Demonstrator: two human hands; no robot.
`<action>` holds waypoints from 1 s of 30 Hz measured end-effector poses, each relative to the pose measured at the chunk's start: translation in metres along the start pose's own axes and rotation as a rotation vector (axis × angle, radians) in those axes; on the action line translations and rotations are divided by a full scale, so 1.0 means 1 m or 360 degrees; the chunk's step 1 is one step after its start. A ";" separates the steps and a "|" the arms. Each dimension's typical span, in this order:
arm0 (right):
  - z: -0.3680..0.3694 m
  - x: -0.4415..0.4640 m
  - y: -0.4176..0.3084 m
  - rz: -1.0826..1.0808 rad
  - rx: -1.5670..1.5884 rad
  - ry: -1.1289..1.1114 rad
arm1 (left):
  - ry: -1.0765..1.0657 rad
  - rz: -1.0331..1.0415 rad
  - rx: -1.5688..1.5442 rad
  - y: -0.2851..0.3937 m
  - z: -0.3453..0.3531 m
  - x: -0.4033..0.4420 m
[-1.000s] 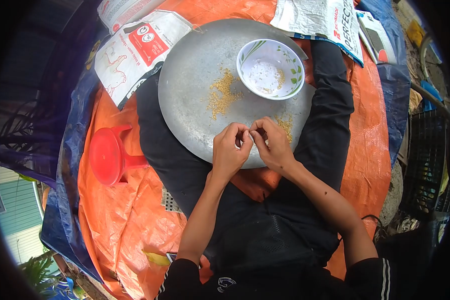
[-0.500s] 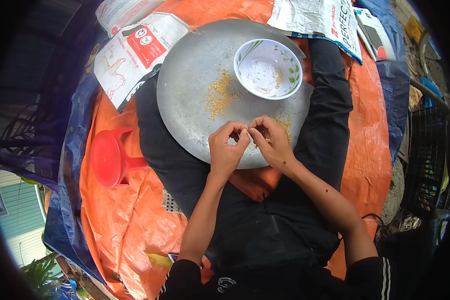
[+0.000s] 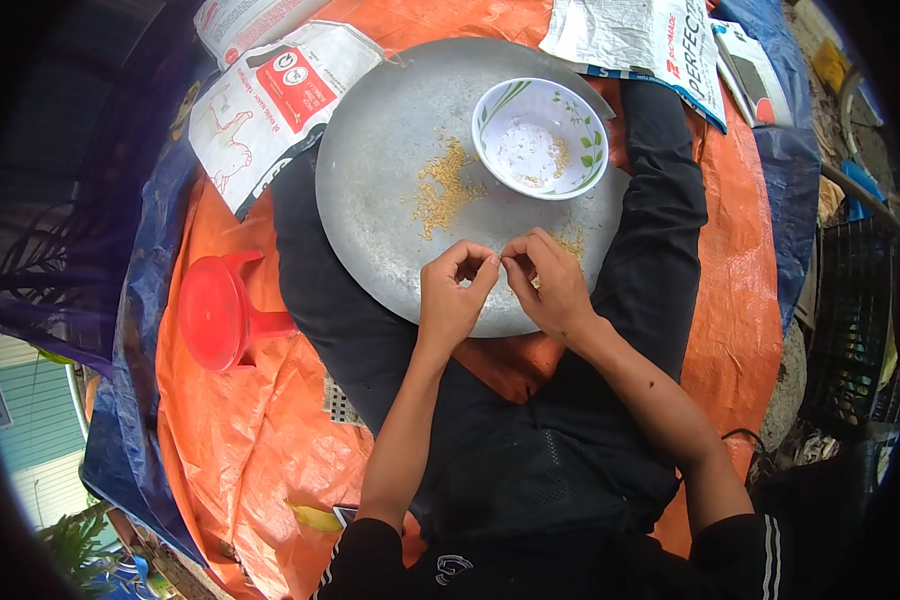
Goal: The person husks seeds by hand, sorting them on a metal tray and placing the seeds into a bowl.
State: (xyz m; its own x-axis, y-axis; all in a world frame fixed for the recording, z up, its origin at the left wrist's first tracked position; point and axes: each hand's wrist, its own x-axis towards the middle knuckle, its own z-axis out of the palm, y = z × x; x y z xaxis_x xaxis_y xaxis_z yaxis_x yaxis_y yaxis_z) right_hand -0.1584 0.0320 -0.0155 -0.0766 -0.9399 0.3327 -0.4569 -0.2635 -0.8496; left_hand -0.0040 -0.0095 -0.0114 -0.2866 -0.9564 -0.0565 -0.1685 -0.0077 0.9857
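Observation:
My left hand (image 3: 456, 292) and my right hand (image 3: 547, 280) are raised over the near edge of a large round metal tray (image 3: 370, 200). Thumb and forefinger are pinched together on each, with the fingertips almost meeting. Whatever they pinch is too small to make out. A loose pile of golden-brown grains (image 3: 446, 190), like unhusked rice, lies on the tray beyond my left hand. More grains (image 3: 572, 242) lie just behind my right hand, partly hidden by it. Farther back on the tray stands a white bowl (image 3: 540, 135) with green leaf patterns, holding whitish grains and a few brown ones.
The tray rests between my outstretched legs (image 3: 660, 180) on an orange tarp (image 3: 230, 430). To the left stands a small red plastic stool (image 3: 213, 313). Printed sacks (image 3: 260, 110) lie at the back left, another sack (image 3: 635, 40) at the back right. A black crate (image 3: 850, 320) is far right.
My fingertips have drawn slightly apart, with the right hand shifting a little to the right. The bowl and grain piles look the same.

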 end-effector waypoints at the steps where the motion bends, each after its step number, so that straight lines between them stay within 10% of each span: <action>1: 0.000 0.000 0.000 -0.0001 -0.0001 -0.0001 | -0.0049 -0.0023 0.0025 0.002 -0.002 -0.001; 19: -0.021 0.023 0.023 0.0371 0.0250 0.0099 | -0.0025 0.0163 0.0309 0.009 0.001 0.001; 30: -0.071 0.125 0.100 0.0777 -0.0591 -0.0201 | 0.0064 0.0201 0.0376 0.009 -0.007 0.002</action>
State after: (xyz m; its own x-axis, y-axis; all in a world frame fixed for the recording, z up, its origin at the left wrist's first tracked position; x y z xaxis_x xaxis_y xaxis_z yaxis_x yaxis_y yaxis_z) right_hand -0.2767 -0.0964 -0.0293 -0.2593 -0.9573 -0.1280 -0.6748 0.2744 -0.6851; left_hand 0.0008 -0.0131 -0.0013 -0.2822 -0.9564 0.0758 -0.3508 0.1764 0.9197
